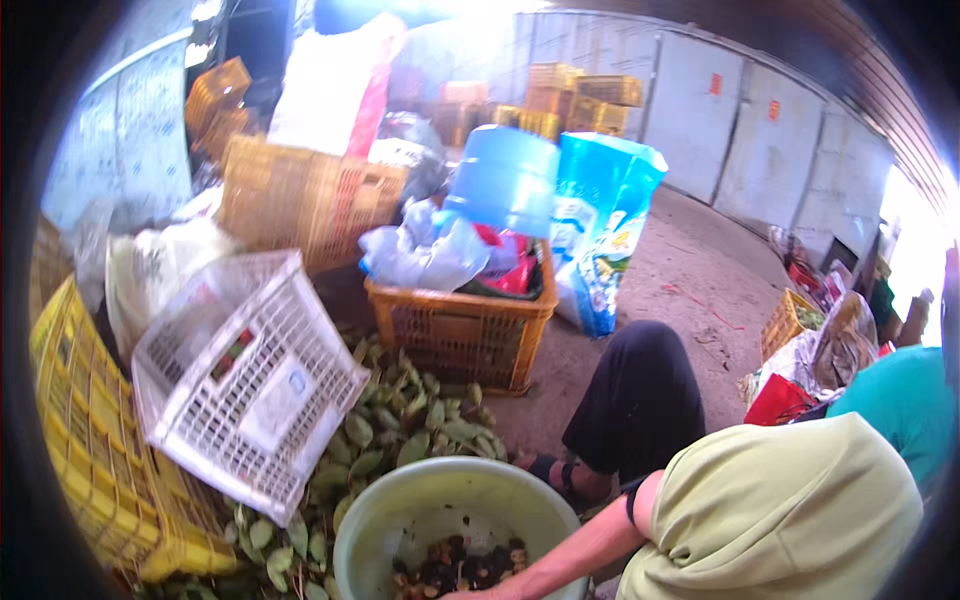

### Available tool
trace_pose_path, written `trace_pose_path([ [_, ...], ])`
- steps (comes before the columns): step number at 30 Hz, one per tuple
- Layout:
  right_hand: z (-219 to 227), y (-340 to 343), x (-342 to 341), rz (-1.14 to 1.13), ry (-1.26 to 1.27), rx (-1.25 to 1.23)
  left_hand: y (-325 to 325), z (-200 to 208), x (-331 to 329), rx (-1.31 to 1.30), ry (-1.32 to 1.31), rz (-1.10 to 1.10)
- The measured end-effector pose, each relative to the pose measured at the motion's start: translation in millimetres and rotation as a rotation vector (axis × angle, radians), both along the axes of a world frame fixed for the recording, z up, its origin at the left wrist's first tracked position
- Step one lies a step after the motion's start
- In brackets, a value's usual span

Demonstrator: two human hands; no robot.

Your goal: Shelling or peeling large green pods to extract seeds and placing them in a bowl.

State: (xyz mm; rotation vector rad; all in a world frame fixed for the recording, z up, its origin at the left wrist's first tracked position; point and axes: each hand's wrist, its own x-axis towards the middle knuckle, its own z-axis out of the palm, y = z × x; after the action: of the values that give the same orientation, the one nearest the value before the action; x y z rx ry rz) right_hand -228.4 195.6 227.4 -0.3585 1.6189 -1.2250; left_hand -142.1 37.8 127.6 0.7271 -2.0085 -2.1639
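Neither of my hands shows here. A pale green basin (455,478) stands at the bottom centre, its near side cut off by the lower edge. Small round dark and tan pieces (460,565), too small to name, lie in it. A co-worker in a light green top (770,500) sits at the right, and their bare forearm (585,550) reaches down into the basin. The co-worker's hand is mostly cut off below, so what it holds is hidden. Their dark-trousered knee (640,400) is bent beyond the basin.
Green leaves (400,415) are heaped around the basin's left side. A white crate (265,385) leans tilted beside a yellow crate (110,450). An orange crate (455,340) holds bags and a blue plastic container (505,180). Next to it stands a blue bag (600,225).
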Motion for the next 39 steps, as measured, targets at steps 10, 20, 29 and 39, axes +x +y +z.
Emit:
trace_pose_path([
  [10, 12, 3, 11, -0.231, 0.052, 0.066, 5, -15, -8, -0.265, 0.048, 0.041],
  [20, -1, 8, 8, -0.273, 0.059, 0.062, 8, -56, -14, -0.558, 0.257, -0.055],
  [29, -111, -11, -7, -0.353, 0.142, 0.061, 32, -5, -21, -0.504, -0.034, -0.028],
  [39, -111, 0, -14, -0.159, 0.363, -0.242, 13, -61, -18, -0.493, 0.026, -0.137],
])
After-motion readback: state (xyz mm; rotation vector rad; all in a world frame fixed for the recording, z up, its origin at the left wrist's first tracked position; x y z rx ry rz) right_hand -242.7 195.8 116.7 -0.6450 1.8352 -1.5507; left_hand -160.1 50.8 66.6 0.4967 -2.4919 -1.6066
